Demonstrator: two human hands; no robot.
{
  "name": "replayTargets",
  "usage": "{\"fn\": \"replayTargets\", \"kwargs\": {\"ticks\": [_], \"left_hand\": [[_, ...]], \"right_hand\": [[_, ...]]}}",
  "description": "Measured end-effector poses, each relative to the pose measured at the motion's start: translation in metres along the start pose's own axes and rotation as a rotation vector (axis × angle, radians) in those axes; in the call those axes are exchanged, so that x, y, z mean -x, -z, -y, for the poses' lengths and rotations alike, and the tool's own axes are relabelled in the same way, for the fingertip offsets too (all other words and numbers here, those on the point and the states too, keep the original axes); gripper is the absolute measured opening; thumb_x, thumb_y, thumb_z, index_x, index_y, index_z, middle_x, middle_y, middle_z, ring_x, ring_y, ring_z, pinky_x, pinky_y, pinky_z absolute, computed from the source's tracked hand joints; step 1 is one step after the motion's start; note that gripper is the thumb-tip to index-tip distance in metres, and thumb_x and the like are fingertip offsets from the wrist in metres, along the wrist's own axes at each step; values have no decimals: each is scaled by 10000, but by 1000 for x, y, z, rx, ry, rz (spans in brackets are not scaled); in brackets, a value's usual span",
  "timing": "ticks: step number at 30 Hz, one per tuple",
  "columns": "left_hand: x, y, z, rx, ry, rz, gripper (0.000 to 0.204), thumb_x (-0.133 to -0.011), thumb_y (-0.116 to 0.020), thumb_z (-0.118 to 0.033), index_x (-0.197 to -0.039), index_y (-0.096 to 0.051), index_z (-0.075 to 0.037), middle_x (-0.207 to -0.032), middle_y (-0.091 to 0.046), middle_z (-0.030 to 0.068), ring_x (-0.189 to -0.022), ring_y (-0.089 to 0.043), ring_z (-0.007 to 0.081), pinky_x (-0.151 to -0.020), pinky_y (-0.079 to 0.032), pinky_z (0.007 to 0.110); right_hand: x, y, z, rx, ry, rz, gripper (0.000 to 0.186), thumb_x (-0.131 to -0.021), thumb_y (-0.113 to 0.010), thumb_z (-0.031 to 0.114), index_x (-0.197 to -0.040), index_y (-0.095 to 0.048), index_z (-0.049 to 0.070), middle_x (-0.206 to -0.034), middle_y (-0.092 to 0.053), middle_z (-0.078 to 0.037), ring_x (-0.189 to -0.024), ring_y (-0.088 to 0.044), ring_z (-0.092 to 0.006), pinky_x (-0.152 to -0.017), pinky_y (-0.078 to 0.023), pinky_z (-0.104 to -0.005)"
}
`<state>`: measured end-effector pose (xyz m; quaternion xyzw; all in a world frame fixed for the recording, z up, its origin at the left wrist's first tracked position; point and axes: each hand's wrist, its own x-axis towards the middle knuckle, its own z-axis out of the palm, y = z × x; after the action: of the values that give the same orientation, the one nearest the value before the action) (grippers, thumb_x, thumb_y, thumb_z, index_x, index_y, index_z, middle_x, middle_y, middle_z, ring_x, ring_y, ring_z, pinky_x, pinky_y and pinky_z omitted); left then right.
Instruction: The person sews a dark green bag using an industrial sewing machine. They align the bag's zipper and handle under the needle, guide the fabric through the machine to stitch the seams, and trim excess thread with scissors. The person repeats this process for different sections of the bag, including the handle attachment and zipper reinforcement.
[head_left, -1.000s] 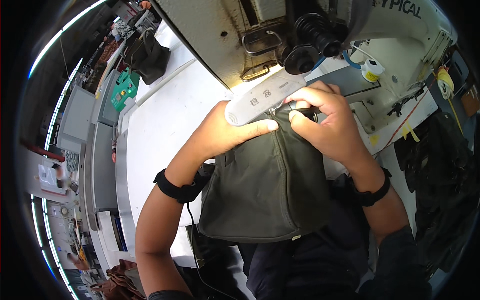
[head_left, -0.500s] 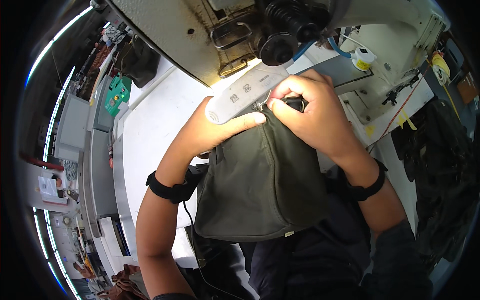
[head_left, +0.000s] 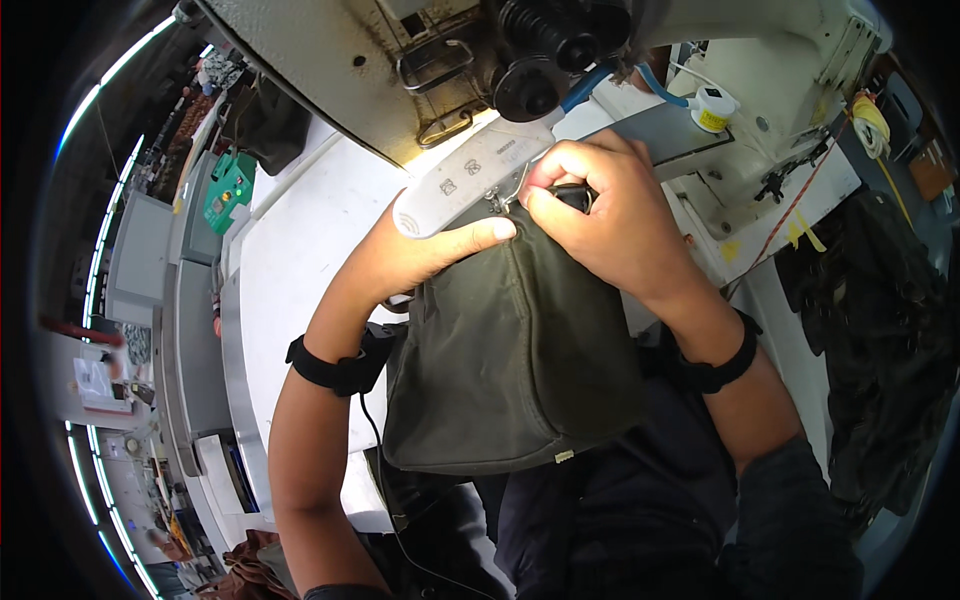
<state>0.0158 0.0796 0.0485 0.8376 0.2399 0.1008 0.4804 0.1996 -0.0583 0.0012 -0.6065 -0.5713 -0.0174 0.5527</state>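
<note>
An olive-green fabric bag [head_left: 470, 350] hangs toward me from a sewing machine [head_left: 330, 60], its upper edge beside the stitching parts. My left hand [head_left: 410, 255] grips the bag's left side near the top. Its thumb lies over the cloth, and its fingers are hidden underneath and behind the machine's pale rounded cover [head_left: 475, 178]. On the right, my right hand [head_left: 615, 220] is closed, thumb and forefinger pinched at the bag's top edge beside a thin curved metal piece [head_left: 522, 180]. A dark folded bit of the bag shows under those fingers. The needle cannot be made out.
A white worktable [head_left: 300, 260] spreads to the left, with a green box [head_left: 230, 190] beyond it. Dark cloth pieces [head_left: 870, 330] hang at the right. A thin black cable [head_left: 375, 440] runs down from my left wristband [head_left: 345, 375].
The whole view has shifted slightly, so everything sits a little farther left and higher. My hands keep nearly the same hold on the bag at the machine.
</note>
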Motion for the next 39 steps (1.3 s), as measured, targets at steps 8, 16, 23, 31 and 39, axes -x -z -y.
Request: {"fn": "replayTargets", "kwargs": {"ticks": [8, 16, 23, 31, 39], "left_hand": [[-5, 4, -10, -61, -47, -2, 381, -927, -881, -361, -1150, -743, -84, -987, -664, -70, -884, -564, 49, -770, -447, 233], [-7, 20, -3, 81, -59, 22, 393, -915, -897, -249, -1209, -713, -65, -1056, -669, -52, -973, -611, 77, -858, -488, 254], [22, 47, -50, -183, -20, 40, 608, -855, -904, -235, -1359, -625, -40, -1273, -618, 44, -1173, -575, 185, -1017, -444, 347], [62, 20, -97, -714, -154, 184, 863, -788, -912, -218, -1531, -524, -10, -1521, -560, 155, -1401, -534, 309, -1198, -393, 452], [102, -26, -38, -1445, -288, 48, 891, -773, -853, -165, -1587, -505, -68, -1625, -524, 65, -1529, -447, 303, -1297, -237, 609]], "right_hand": [[-1, -2, -1, 14, 4, -28, 29, -844, -740, 148, -834, -751, 123, -795, -738, 9, -884, -642, -236, -926, -408, -400], [1, 1, 4, 48, -54, 22, 78, -891, -783, 185, -897, -765, 110, -910, -769, 2, -988, -648, -207, -988, -409, -365], [49, -10, 31, 11, -6, -234, 114, -877, -818, 147, -973, -761, 126, -922, -742, -6, -962, -611, -211, -967, -388, -401], [62, -10, 28, -672, -504, 24, 213, -976, -748, 157, -1098, -735, -17, -940, -742, -109, -909, -683, -209, -836, -549, -343], [68, -18, 27, -705, -537, 132, 288, -1010, -722, 173, -1187, -717, -54, -998, -777, -116, -930, -708, -126, -842, -553, -300]]}}
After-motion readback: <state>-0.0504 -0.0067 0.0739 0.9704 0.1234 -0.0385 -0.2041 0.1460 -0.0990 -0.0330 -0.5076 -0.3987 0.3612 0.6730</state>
